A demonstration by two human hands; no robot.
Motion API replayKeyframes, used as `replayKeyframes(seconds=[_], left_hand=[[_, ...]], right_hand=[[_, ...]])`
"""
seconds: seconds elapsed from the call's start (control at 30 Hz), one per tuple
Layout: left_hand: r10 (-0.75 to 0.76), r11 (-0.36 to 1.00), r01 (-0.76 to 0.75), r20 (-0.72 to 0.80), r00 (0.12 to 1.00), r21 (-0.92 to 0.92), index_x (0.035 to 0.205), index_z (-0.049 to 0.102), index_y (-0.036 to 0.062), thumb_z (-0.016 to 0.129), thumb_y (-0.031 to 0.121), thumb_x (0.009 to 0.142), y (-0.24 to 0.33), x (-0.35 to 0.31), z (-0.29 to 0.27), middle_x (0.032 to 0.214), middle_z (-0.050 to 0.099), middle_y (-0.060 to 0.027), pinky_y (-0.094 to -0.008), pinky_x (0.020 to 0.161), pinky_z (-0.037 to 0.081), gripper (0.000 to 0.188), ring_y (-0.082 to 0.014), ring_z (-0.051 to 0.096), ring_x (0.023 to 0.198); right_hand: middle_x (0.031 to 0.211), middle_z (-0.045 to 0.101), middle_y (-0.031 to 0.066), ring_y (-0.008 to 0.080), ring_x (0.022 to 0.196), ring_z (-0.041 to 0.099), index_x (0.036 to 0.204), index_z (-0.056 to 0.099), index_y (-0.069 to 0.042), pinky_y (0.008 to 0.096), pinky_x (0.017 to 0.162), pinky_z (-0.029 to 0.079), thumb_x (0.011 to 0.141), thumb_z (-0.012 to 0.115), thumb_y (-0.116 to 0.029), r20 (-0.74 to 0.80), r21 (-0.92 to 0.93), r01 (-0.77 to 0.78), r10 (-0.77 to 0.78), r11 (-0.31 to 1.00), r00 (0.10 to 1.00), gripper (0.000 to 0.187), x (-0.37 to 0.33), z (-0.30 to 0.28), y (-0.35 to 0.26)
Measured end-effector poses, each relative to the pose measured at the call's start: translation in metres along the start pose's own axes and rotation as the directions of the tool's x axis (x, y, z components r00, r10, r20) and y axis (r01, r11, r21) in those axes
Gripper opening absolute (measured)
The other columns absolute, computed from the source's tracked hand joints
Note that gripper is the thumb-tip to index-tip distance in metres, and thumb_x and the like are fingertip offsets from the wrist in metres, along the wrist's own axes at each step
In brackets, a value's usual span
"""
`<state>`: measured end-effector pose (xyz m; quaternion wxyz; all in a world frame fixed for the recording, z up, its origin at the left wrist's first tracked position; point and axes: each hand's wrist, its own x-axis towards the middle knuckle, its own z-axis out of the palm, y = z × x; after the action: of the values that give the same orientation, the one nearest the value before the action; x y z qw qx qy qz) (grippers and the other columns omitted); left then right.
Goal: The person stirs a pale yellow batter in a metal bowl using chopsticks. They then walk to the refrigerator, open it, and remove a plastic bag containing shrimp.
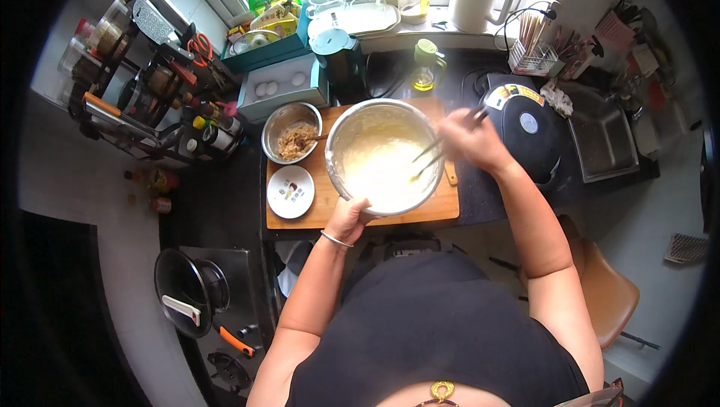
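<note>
At the centre of the frame, a large round stainless-steel bowl (pixel 367 112) is holding a pale yellow, creamy mixture (pixel 379 160) and covering much of a rectangular brown wooden board (pixel 441 210); whether it is resting on that board cannot be told. The person's left hand (pixel 349 219) is gripping the bowl at its lower-left rim, the thumb lying over the edge and the fingers closing from outside, partly hidden. A silver-coloured bangle (pixel 337 239) is circling the left wrist.

The person's right hand (pixel 471 141), right of the bowl and blurred, is closing around a pair of long, thin, dark chopsticks (pixel 428 150). Their lower ends are slanting down and left into the bowl, slightly spread apart; the exact finger placement cannot be told.

Left of the large bowl, a smaller round steel bowl (pixel 282 117) is holding a brownish, lumpy mixture (pixel 295 142), with a small white round dish (pixel 279 182) lying just below it. In the upper left, a pale blue rectangular box (pixel 285 106) is holding whitish eggs (pixel 272 88). Right of the right hand, a rounded black rice cooker (pixel 534 145) is standing on the dark countertop (pixel 480 201). In the lower left, a round black pan (pixel 171 276) with an orange-tipped handle is sitting over the stove.
</note>
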<state>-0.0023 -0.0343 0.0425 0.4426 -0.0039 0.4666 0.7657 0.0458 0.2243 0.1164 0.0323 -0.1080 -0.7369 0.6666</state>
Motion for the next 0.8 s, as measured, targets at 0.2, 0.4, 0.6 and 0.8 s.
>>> replayKeyframes(seconds=[0.2, 0.4, 0.6, 0.8], left_hand=[[0.024, 0.999, -0.024, 0.002, 1.0, -0.037, 0.113, 0.043, -0.0034, 0.053, 0.001, 0.072, 0.0, 0.006, 0.01, 0.099, 0.054, -0.0108, -0.0324, 0.065, 0.052, 0.042, -0.0218, 0.058, 0.082], [-0.012, 1.0, 0.012, 0.013, 1.0, 0.013, 0.114, 0.042, -0.0027, 0.053, 0.001, 0.072, -0.006, 0.011, 0.003, 0.099, 0.055, -0.0111, -0.0308, 0.063, 0.052, 0.043, -0.0206, 0.059, 0.082], [0.024, 0.999, -0.024, 0.001, 1.0, -0.023, 0.116, 0.041, -0.0027, 0.053, 0.001, 0.071, -0.007, 0.005, -0.003, 0.1, 0.055, -0.0107, -0.0315, 0.063, 0.051, 0.047, -0.021, 0.058, 0.084], [0.03, 0.996, -0.031, -0.012, 0.999, -0.088, 0.115, 0.042, -0.0004, 0.053, 0.0, 0.07, -0.001, 0.008, 0.009, 0.099, 0.055, -0.0095, -0.032, 0.064, 0.052, 0.046, -0.0203, 0.058, 0.084]], right_hand=[[0.064, 0.06, 0.0068, 0.0116, 0.054, 0.059, 0.081, 0.058, 0.001, 0.0223, 0.049, 0.049, 0.085, 0.054, -0.014, 0.049, 0.173, -0.068, 0.061, 0.982, 0.997, 0.016, -0.007, 0.022, 0.006], [0.071, 0.06, 0.007, 0.0129, 0.065, 0.06, 0.084, 0.058, 0.002, 0.0242, 0.058, 0.05, 0.087, 0.051, -0.011, -0.109, 0.149, 0.261, -0.247, 0.954, 0.963, 0.015, -0.003, 0.027, 0.023], [0.063, 0.057, 0.0041, 0.0104, 0.056, 0.056, 0.081, 0.058, 0.0, 0.0219, 0.054, 0.047, 0.087, 0.051, -0.01, -0.18, 0.002, 0.2, -0.196, 0.98, 0.964, 0.014, -0.002, 0.001, -0.003], [0.064, 0.057, 0.0036, 0.0092, 0.059, 0.056, 0.08, 0.058, 0.001, 0.0215, 0.055, 0.046, 0.086, 0.054, -0.009, 0.021, 0.072, 0.066, -0.067, 0.995, 0.998, 0.013, -0.019, 0.027, -0.004]])
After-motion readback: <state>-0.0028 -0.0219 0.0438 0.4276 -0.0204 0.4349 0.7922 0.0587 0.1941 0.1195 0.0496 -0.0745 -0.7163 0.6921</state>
